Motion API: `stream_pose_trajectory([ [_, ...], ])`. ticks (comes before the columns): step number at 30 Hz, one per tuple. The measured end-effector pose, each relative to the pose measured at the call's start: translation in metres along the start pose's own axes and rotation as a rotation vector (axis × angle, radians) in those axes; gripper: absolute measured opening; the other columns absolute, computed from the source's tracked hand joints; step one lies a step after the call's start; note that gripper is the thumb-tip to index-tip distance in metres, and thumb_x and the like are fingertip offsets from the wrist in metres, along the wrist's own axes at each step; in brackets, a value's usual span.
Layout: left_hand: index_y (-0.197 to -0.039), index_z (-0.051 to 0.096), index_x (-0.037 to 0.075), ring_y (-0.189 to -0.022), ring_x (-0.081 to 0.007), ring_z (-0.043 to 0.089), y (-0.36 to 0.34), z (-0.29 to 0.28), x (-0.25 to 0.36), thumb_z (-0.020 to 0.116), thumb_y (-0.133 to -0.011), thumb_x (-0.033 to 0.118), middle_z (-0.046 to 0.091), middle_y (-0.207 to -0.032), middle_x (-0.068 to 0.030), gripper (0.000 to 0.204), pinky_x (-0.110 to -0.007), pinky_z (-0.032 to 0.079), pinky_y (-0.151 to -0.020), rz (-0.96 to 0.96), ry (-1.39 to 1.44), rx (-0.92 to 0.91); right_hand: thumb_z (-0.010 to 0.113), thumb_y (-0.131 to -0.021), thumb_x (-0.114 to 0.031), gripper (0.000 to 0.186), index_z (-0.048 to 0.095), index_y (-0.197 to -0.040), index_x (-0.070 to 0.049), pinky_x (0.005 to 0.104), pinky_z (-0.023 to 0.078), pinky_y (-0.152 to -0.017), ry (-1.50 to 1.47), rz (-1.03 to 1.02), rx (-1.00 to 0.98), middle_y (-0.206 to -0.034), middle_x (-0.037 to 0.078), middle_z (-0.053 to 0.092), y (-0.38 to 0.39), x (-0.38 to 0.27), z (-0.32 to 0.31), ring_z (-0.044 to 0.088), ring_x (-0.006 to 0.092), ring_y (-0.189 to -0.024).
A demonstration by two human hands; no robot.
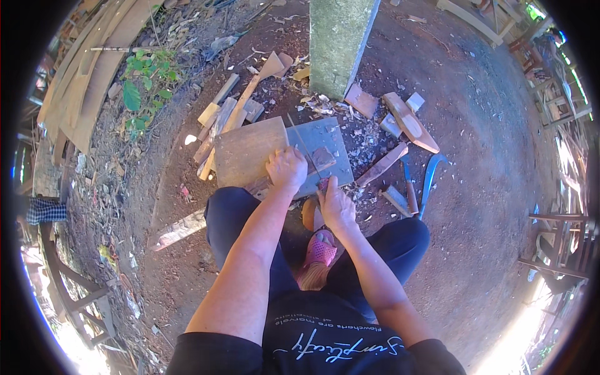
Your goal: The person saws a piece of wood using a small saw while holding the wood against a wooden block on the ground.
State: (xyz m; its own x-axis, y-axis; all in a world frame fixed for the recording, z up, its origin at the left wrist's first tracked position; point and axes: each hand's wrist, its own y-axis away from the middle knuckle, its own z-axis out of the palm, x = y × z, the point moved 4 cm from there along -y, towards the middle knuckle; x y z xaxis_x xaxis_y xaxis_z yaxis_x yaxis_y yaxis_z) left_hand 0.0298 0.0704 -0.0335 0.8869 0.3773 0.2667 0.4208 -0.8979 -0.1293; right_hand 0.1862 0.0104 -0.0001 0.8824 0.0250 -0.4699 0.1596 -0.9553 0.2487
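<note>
My left hand (pixel 286 167) is closed at the right edge of a brown wooden board (pixel 247 150), beside a short wood piece (pixel 325 156); what its fingers grip is unclear. My right hand (pixel 335 206) grips the handle of a long, thin blade (pixel 300 136), which points away from me and crosses the wood piece. Beneath the piece lies a grey-blue board (pixel 328 134). My pink sandalled foot (pixel 320 251) shows between my knees, below my hands.
A concrete post (pixel 337 50) stands ahead, ringed by offcuts (pixel 409 122) and shavings. A sickle (pixel 431 169) and a knife (pixel 409 187) lie at right. Planks (pixel 78 94) and a leafy plant (pixel 140 87) are at upper left, wooden frames (pixel 556 250) at far right.
</note>
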Motion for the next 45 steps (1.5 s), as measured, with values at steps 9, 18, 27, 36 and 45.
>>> stream_pose_trajectory([
  [9,-0.086,0.069,0.007,-0.088,-0.0337,0.062,-0.002,-0.012,0.01,0.05,-0.084,0.026,0.066,-0.09,-0.0138,0.027,-0.047,0.049,-0.073,-0.063,-0.012,-0.016,0.048,-0.095,-0.036,0.031,0.039,-0.103,-0.007,0.0486,0.054,-0.061,0.037,0.046,-0.07,-0.074,0.022,0.062,0.022,0.013,-0.005,0.066,0.0399,-0.073],
  [18,-0.085,0.069,0.007,-0.089,-0.0327,0.061,-0.002,-0.007,-0.001,0.05,-0.084,0.025,0.065,-0.09,-0.0136,0.027,-0.047,0.048,-0.074,-0.071,0.03,-0.007,0.049,-0.094,-0.029,0.028,0.04,-0.107,-0.006,0.049,0.054,-0.063,0.022,-0.028,-0.065,-0.084,0.024,0.063,0.024,0.014,-0.005,0.066,0.0395,-0.074],
  [27,-0.078,0.067,0.003,-0.081,-0.0361,0.063,-0.002,-0.006,0.008,0.05,-0.083,0.021,0.066,-0.083,-0.0173,0.025,-0.048,0.052,-0.071,-0.004,0.084,0.073,0.054,-0.092,-0.028,0.03,0.037,-0.101,-0.005,0.0476,0.054,-0.06,0.07,-0.05,-0.056,-0.079,0.023,0.063,-0.005,0.011,0.003,0.066,0.0404,-0.072],
  [36,-0.078,0.067,0.004,-0.079,-0.0348,0.062,0.0,-0.018,0.013,0.052,-0.081,0.021,0.066,-0.084,-0.0161,0.023,-0.048,0.051,-0.068,0.016,0.09,0.069,0.055,-0.091,-0.028,0.034,0.036,-0.107,-0.004,0.0509,0.053,-0.063,0.072,0.017,-0.15,-0.08,0.025,0.063,0.006,0.013,-0.004,0.065,0.0414,-0.074],
  [45,-0.076,0.066,0.005,-0.079,-0.0344,0.062,0.0,-0.015,0.003,0.052,-0.081,0.021,0.066,-0.084,-0.015,0.023,-0.047,0.051,-0.067,-0.011,0.118,0.093,0.053,-0.093,-0.027,0.031,0.038,-0.107,-0.003,0.0506,0.053,-0.063,0.064,-0.012,-0.102,-0.078,0.024,0.063,0.034,0.023,0.003,0.065,0.0405,-0.072],
])
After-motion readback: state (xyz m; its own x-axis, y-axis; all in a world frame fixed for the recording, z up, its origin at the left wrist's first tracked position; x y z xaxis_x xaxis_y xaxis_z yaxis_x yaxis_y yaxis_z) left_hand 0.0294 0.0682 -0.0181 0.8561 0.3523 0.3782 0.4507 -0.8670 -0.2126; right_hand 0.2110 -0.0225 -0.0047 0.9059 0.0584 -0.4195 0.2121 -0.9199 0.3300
